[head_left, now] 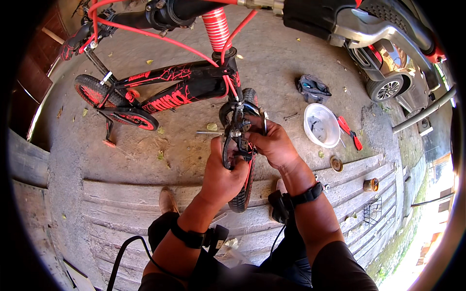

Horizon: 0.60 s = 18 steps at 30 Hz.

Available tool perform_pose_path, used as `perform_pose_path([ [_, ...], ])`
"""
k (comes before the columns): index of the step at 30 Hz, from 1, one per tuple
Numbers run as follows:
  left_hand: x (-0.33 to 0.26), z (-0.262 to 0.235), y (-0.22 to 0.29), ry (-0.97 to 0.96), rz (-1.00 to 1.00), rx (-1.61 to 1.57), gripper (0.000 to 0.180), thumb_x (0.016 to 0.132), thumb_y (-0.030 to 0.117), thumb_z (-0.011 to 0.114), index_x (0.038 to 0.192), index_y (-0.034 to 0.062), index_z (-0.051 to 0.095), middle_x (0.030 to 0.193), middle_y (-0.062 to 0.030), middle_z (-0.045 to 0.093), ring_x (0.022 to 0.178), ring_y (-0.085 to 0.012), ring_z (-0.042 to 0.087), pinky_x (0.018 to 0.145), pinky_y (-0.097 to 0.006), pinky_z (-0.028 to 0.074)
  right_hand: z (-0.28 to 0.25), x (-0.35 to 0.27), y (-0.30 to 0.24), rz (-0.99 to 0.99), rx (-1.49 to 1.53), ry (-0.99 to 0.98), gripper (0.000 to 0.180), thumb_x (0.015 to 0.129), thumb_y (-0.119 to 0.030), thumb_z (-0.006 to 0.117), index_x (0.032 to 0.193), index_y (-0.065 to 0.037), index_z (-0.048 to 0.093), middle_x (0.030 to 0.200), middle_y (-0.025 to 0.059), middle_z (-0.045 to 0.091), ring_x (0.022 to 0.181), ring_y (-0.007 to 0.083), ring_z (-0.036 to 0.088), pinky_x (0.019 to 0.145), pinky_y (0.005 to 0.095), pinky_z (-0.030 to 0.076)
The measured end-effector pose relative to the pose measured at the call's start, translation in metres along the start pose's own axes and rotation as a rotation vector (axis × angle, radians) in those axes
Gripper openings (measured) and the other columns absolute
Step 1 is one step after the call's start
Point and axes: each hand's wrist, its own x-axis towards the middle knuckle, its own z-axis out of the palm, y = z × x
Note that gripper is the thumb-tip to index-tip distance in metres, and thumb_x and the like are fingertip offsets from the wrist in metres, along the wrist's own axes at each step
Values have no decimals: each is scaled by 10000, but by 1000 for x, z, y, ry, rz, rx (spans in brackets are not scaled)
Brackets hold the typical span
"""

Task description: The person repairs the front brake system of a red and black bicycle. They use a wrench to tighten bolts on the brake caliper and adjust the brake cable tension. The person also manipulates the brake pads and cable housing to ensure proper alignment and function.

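Observation:
A black and red bicycle (170, 94) stands in front of me, its front wheel (239, 201) pointing my way. At the front brake (236, 132), below the head tube, both hands work close together. My left hand (224, 169) is closed on the brake's left side, thumb and fingers bent inward by the tyre. Opposite it, my right hand (275, 145) pinches at the brake's right side; a slim silver metal piece (265, 123) sticks up between its fingers. A thin metal rod (208, 132) juts out left of the brake. My fingers hide the exact grip points.
Right of the wheel, a white plastic tub (322, 126) holds small parts, with red-handled cutters (350, 133) beside it. A dark tool bag (314, 88) and a spanner (292, 117) lie near. Handlebar and red cables (160, 36) cross overhead. Two small tins (336, 164) and a wire rack (373, 212) sit on ridged concrete.

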Motion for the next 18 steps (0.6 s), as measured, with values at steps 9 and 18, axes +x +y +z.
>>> perform_pose_path([
  [9, 3, 3, -4, 11, 11, 17, 313, 795, -6, 581, 1043, 10, 391, 770, -90, 571, 644, -179, 585, 569, -329, 469, 8, -1, -5, -8, -33, -4, 460, 859, -2, 604, 1311, -31, 528, 813, -30, 586, 576, 23, 448, 477, 177, 326],
  [18, 8, 8, -5, -6, -18, -123, 341, 775, 26, 625, 1028, 17, 397, 774, -99, 578, 658, -196, 603, 581, -344, 477, 12, 2, -6, 0, -12, -6, 405, 862, -1, 575, 1266, -9, 544, 883, 1, 628, 652, 54, 551, 534, 188, 417],
])
